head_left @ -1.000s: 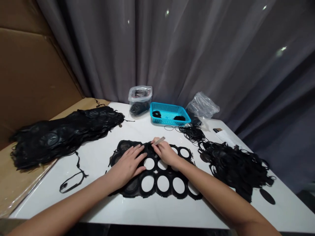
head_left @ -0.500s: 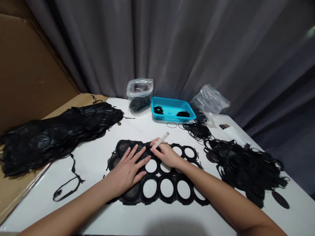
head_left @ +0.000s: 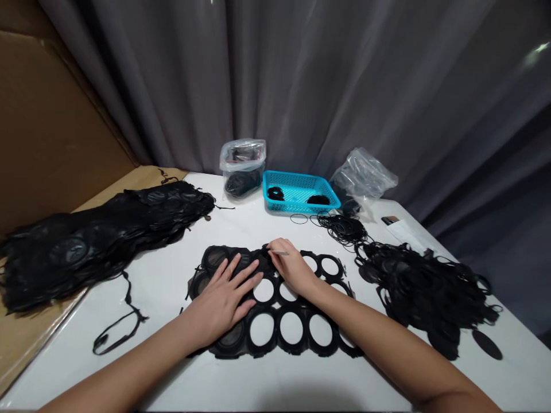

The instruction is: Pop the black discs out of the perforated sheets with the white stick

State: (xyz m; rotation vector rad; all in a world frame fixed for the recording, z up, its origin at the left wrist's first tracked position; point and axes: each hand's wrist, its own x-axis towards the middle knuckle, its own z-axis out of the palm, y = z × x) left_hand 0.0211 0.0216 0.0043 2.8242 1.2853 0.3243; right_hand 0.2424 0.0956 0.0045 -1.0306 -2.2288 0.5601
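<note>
A black rubber-like sheet point(head_left: 275, 349) with rows of round rings lies flat on the white table. Several rings frame open white circles; those at the left are filled with dark material. My left hand point(head_left: 224, 295) rests flat on the sheet's left part, fingers spread. At the upper edge, my right hand point(head_left: 293, 264) is closed around a slim, pale, flat tool point(head_left: 280, 252), seen almost edge-on. Its working tip is hidden by the fingers, close to a dark-filled ring in the top row.
Black sheets point(head_left: 99, 235) are stacked at left beside a cardboard panel point(head_left: 55, 115). Behind are a lined tub point(head_left: 243, 172), a blue basket point(head_left: 301, 207) holding black rings, and a plastic bag point(head_left: 365, 175). Thin rings point(head_left: 344, 229) and black scraps point(head_left: 424, 292) lie at right.
The pale tool has turned in my right hand, from slanting up and right to lying nearly level and edge-on. My left hand stays in place on the sheet.
</note>
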